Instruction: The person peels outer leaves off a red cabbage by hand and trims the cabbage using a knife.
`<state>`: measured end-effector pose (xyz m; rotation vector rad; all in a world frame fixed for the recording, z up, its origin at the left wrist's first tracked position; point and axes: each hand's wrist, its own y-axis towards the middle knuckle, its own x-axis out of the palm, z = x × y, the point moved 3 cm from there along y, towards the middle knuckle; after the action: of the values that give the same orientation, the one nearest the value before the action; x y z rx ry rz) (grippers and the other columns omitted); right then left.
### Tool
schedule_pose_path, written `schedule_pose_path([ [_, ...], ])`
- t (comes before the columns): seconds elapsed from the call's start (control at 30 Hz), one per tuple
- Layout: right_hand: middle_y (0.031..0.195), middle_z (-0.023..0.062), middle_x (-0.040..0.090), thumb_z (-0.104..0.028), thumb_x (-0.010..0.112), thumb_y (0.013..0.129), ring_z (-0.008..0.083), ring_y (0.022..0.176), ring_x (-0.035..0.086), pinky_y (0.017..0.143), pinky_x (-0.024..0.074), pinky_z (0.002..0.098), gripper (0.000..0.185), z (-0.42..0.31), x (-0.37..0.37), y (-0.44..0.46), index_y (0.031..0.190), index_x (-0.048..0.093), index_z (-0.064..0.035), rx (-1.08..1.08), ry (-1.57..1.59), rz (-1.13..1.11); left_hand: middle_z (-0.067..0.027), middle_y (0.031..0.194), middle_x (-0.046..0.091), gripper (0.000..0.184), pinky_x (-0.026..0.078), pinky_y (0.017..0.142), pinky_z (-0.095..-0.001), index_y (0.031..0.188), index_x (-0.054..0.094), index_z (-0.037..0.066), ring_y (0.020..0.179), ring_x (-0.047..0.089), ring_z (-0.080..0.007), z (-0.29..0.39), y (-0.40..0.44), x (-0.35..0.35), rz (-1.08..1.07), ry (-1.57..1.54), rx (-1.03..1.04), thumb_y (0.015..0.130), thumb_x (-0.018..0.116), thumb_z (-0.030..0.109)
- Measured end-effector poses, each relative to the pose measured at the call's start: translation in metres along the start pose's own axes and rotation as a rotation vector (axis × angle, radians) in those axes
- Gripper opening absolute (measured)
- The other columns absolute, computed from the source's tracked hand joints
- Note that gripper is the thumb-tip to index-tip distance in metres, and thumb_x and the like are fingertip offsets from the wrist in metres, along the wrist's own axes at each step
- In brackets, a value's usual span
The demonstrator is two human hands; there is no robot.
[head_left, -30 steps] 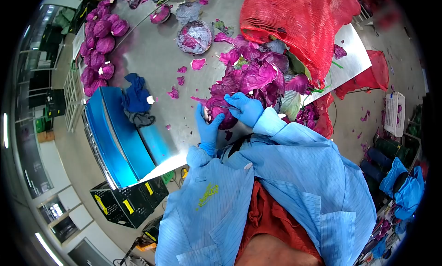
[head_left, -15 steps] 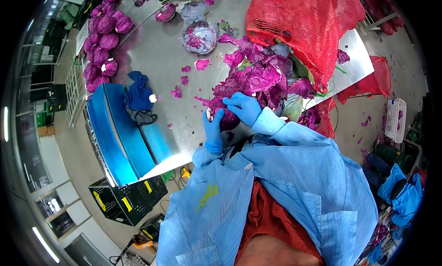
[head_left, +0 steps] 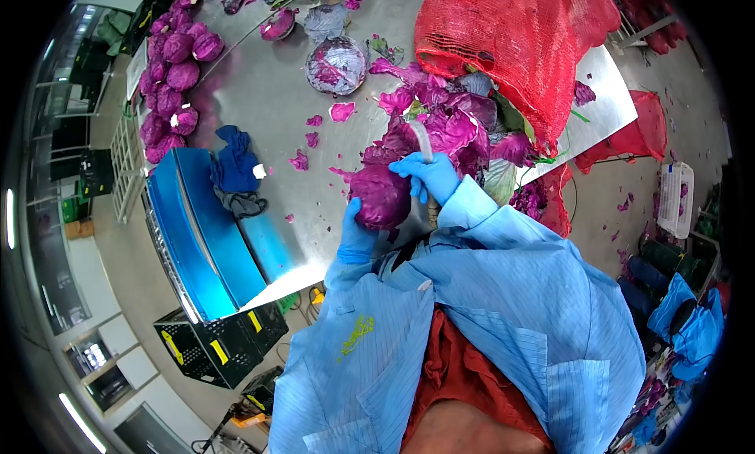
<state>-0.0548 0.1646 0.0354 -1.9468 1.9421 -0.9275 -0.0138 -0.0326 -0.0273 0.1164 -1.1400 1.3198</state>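
Observation:
A peeled red cabbage [head_left: 380, 196], glossy purple, rests in my left hand [head_left: 358, 232], which cups it from its lower left side. My right hand [head_left: 429, 176] is closed around a knife [head_left: 422, 139], close to the cabbage's right side. The knife's curved grey blade points up and away from me, and part of a light brown handle shows below my fingers. Both hands wear blue gloves. Just beyond them lies a heap of loose purple leaves [head_left: 452, 132]. Another cabbage [head_left: 336, 66], with dull greyish outer leaves, sits farther back on the metal table [head_left: 275, 84].
A red mesh sack [head_left: 511, 45] lies at the back right, beside the leaf heap. Several peeled cabbages [head_left: 182, 75] line the table's left side. A blue box [head_left: 200, 230] and a dark blue cloth [head_left: 234, 159] are at the left edge. Black crates [head_left: 224, 340] stand below.
The cabbage has turned in my left hand and shows a smooth round side. My right hand has come off the leaves, and the knife blade now stands up from it.

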Motion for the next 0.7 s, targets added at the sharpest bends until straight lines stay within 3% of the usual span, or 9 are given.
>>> schedule_pose_path([
  [0.13, 0.095, 0.0118, 0.071, -0.022, 0.059, 0.09, 0.0093, 0.049, 0.055, 0.038, 0.0403, 0.0214, 0.026, 0.007, -0.025, 0.0, 0.088, 0.066, 0.0027, -0.002, 0.295, -0.061, -0.0155, 0.144, 0.041, 0.082, 0.033, 0.11, -0.0539, 0.146, 0.032, 0.012, 0.133, 0.04, -0.0333, 0.007, -0.011, 0.018, -0.05, -0.205, -0.03, 0.084, 0.05, 0.064],
  [0.17, 0.099, 0.0124, 0.07, -0.024, 0.055, 0.092, 0.0095, 0.051, 0.056, 0.04, 0.0425, 0.0211, 0.029, 0.007, -0.029, -0.005, 0.09, 0.066, 0.0027, 0.02, 0.21, -0.063, -0.0153, 0.144, 0.041, 0.083, 0.032, 0.11, -0.0543, 0.146, 0.032, 0.013, 0.134, 0.039, -0.0326, 0.008, -0.011, 0.019, -0.067, -0.255, -0.021, 0.085, 0.046, 0.068],
  [0.27, 0.095, 0.0098, 0.069, -0.028, 0.05, 0.095, 0.0097, 0.053, 0.057, 0.041, 0.0439, 0.0212, 0.035, 0.017, -0.032, -0.014, 0.104, 0.063, 0.0032, 0.046, 0.178, -0.129, -0.0134, 0.146, 0.039, 0.083, 0.03, 0.109, -0.0585, 0.147, 0.03, 0.02, 0.137, 0.034, -0.0328, 0.006, -0.002, 0.009, -0.242, -0.372, -0.103, 0.083, 0.046, 0.072],
  [0.33, 0.093, 0.0072, 0.068, -0.029, 0.048, 0.097, 0.0097, 0.053, 0.057, 0.041, 0.0441, 0.0212, 0.037, 0.024, -0.03, -0.021, 0.112, 0.061, 0.0029, 0.064, 0.175, -0.158, -0.0133, 0.148, 0.034, 0.084, 0.029, 0.108, -0.0603, 0.147, 0.029, 0.022, 0.138, 0.031, -0.0338, 0.013, -0.001, 0.016, -0.181, 0.502, 0.185, 0.082, 0.046, 0.073],
  [0.4, 0.09, 0.0044, 0.066, -0.029, 0.047, 0.097, 0.0097, 0.053, 0.058, 0.042, 0.0446, 0.0209, 0.039, 0.03, -0.027, -0.023, 0.117, 0.059, 0.002, 0.066, 0.26, -0.223, -0.0135, 0.149, 0.033, 0.084, 0.029, 0.107, -0.0609, 0.147, 0.028, 0.022, 0.137, 0.031, -0.0343, 0.019, -0.004, 0.027, -0.151, 0.869, 0.357, 0.082, 0.046, 0.073],
  [0.53, 0.085, 0.0001, 0.062, -0.029, 0.045, 0.099, 0.0093, 0.05, 0.055, 0.043, 0.0452, 0.0207, 0.039, 0.031, -0.023, -0.028, 0.12, 0.058, 0.001, 0.028, 0.178, -0.196, -0.0141, 0.144, 0.037, 0.085, 0.036, 0.104, -0.0596, 0.144, 0.027, 0.017, 0.131, 0.04, -0.0344, 0.03, -0.016, 0.047, -0.202, 0.59, 0.461, 0.082, 0.043, 0.073],
  [0.6, 0.083, -0.0004, 0.06, -0.029, 0.045, 0.1, 0.0088, 0.049, 0.054, 0.042, 0.045, 0.0209, 0.038, 0.029, -0.02, -0.029, 0.119, 0.059, 0.0011, 0.01, 0.131, -0.174, -0.0149, 0.144, 0.036, 0.086, 0.037, 0.103, -0.0602, 0.145, 0.026, 0.016, 0.13, 0.041, -0.0358, 0.029, -0.013, 0.04, -0.181, 0.208, 0.296, 0.082, 0.042, 0.073],
  [0.67, 0.081, -0.0007, 0.059, -0.029, 0.045, 0.1, 0.0083, 0.048, 0.053, 0.042, 0.0447, 0.021, 0.038, 0.022, -0.019, -0.033, 0.118, 0.059, 0.0011, 0.011, 0.099, -0.155, -0.0162, 0.147, 0.033, 0.088, 0.036, 0.103, -0.0621, 0.147, 0.024, 0.018, 0.132, 0.039, -0.0385, 0.016, -0.001, 0.026, -0.11, -0.412, -0.09, 0.081, 0.042, 0.075],
  [0.7, 0.08, -0.0007, 0.059, -0.029, 0.045, 0.1, 0.0081, 0.048, 0.053, 0.042, 0.0444, 0.0212, 0.038, 0.022, -0.019, -0.033, 0.117, 0.06, 0.0009, 0.008, 0.095, -0.157, -0.0162, 0.148, 0.032, 0.087, 0.035, 0.103, -0.063, 0.148, 0.024, 0.019, 0.133, 0.038, -0.0396, 0.016, -0.002, 0.029, -0.108, -0.456, -0.111, 0.082, 0.04, 0.074],
])
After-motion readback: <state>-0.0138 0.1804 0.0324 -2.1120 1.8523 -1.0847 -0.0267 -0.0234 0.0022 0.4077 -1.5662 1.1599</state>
